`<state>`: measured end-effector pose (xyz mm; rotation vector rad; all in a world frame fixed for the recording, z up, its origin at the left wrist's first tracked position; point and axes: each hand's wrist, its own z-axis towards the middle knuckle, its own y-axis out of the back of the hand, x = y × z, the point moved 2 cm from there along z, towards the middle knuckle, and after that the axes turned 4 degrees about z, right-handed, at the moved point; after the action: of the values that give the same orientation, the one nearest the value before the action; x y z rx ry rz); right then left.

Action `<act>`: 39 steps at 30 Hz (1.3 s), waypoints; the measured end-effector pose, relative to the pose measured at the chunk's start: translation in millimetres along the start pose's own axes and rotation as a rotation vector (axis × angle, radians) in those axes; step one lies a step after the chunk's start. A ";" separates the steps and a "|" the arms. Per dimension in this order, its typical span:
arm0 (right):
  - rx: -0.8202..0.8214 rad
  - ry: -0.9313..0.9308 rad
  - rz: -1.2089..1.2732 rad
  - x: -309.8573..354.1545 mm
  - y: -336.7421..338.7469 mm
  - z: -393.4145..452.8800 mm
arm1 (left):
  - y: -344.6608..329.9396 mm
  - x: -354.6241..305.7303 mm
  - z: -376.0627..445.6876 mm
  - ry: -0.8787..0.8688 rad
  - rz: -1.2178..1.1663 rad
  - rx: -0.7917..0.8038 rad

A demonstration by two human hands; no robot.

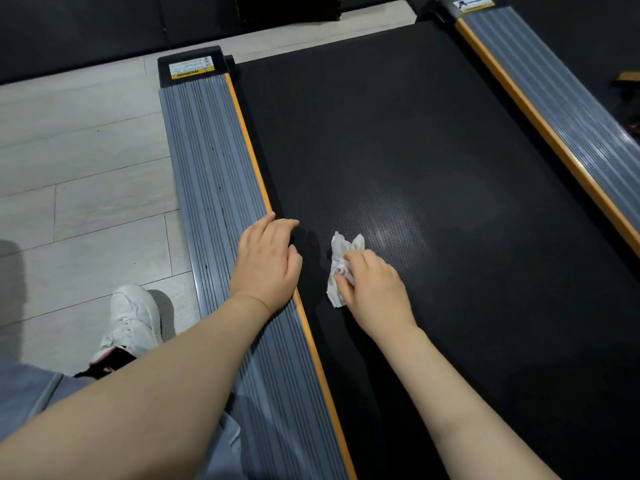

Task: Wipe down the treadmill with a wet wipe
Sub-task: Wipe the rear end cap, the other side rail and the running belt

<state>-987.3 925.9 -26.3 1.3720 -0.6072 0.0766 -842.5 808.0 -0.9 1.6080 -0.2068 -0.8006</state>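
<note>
Black textured rubber forms the treadmill belt (433,133), which fills the centre of the head view and runs between two grey ribbed side rails, each edged on its inner side with an orange strip. On the left side rail (211,168) the left hand (266,261) lies palm down with fingers loosely spread, its fingertips reaching over the orange strip (258,168) to the belt's edge; it holds nothing. Just beside it, on the belt, the right hand (372,289) presses a crumpled white wet wipe (337,261) flat against the rubber, fingers curled over the wipe so that its bunched ends show beyond the fingertips and below the thumb. Immediately beyond the wipe a paler, sheeny patch (384,220) marks the belt surface. A yellow-and-white warning label (191,69) sits on the black end cap of the left rail, and a similar label (473,3) tops the right side rail (568,109). Pale wood-grain floor (79,150) lies to the left of the machine, where a white sneaker (133,320) and a grey trouser leg (31,393) of the person appear beside the rail.
</note>
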 end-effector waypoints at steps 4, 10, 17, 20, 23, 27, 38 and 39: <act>0.014 0.237 -0.038 25.7 -16.9 -7.7 | 0.7 0.7 1.3 0.005 0.010 -0.003; 0.159 0.467 -0.131 13.1 0.3 25.6 | 0.0 0.8 0.9 0.002 0.037 0.026; -0.221 -0.563 -0.233 -162.4 88.8 55.9 | -5.9 -3.2 2.6 -0.147 0.179 0.105; -0.231 -0.360 -0.094 -99.5 48.7 51.5 | -9.0 -4.6 4.8 -0.153 0.290 0.123; 0.169 0.099 0.017 -3.1 17.7 24.8 | -12.1 -10.4 11.0 -0.246 0.403 0.158; 0.242 0.212 -0.098 -37.5 38.3 20.6 | -18.5 -20.1 21.4 -0.366 0.458 0.224; -0.119 -0.310 -0.162 -147.0 73.1 39.8 | -65.7 -84.4 48.2 -0.264 0.247 0.280; -0.011 -0.110 -0.187 -118.4 62.3 35.0 | -70.9 -86.5 48.2 -0.238 0.255 0.255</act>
<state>-1124.5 941.7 -21.1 1.4230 -0.5671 -0.1534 -957.1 832.9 -33.8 1.6772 -0.6939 -0.7885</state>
